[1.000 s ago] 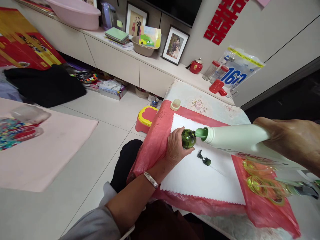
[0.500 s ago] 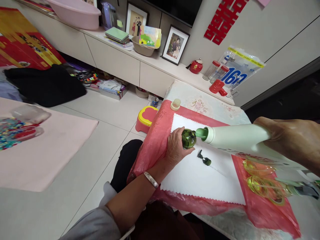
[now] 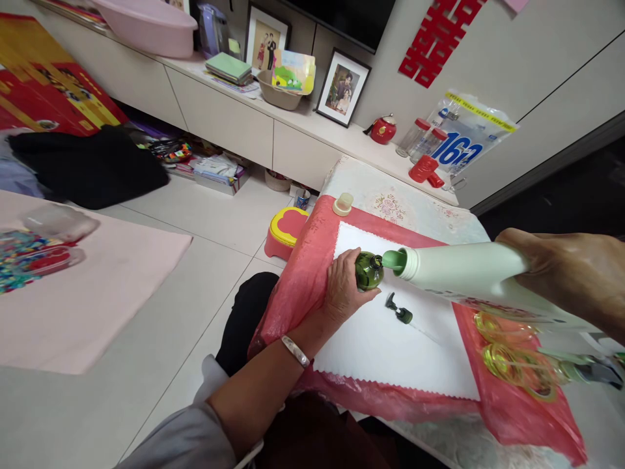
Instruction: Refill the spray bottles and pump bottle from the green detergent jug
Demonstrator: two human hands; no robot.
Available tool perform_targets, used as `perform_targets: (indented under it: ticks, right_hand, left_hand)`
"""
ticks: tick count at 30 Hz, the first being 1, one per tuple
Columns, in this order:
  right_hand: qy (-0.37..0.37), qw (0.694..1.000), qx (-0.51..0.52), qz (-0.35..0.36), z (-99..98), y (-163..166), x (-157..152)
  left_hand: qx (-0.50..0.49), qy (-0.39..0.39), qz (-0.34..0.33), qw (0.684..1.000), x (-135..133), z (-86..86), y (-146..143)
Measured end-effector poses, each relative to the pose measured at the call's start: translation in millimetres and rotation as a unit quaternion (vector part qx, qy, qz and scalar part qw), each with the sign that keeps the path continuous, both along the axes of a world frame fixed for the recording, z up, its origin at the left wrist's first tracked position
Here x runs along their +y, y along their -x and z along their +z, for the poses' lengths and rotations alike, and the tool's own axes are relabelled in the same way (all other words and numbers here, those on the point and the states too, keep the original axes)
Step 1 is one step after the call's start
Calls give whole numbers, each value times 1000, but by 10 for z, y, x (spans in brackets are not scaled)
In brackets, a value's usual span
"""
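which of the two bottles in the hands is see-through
The small, rounded, dark green, glossy bottle in the left hand; the larger, long, pale green bottle in the right hand is opaque.

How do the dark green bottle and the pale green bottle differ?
The pale green bottle is larger and opaque; the dark green bottle is smaller and see-through. The right hand holds the pale one tipped; the left hand grips the dark one. Both are uncapped.

The cloth-covered table [image 3: 415,208] bears a red plastic sheet [image 3: 303,280].
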State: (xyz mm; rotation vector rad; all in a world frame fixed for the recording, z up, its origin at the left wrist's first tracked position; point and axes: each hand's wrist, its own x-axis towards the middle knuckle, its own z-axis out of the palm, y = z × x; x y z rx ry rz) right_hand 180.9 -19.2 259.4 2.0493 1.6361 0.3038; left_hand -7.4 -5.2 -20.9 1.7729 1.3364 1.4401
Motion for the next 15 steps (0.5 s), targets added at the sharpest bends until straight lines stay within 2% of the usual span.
perform_targets:
  ticks: [3,6,11,15]
  right_hand:
    - [4,999,-19,26,1,15,-2]
    - [2,1000,-11,8,0,12,-6]
    - [1,999,-17,29,-5,-1,-7]
    - [-7,1000,1,11,-1,29,-12]
  left_hand:
    - [0,2,1,1000,3,2,2]
    - [-1,1,2,1000,2,4,5]
    - [1,1,1,1000,-6,16,9]
    - [0,4,-1,1000,-6,30,10]
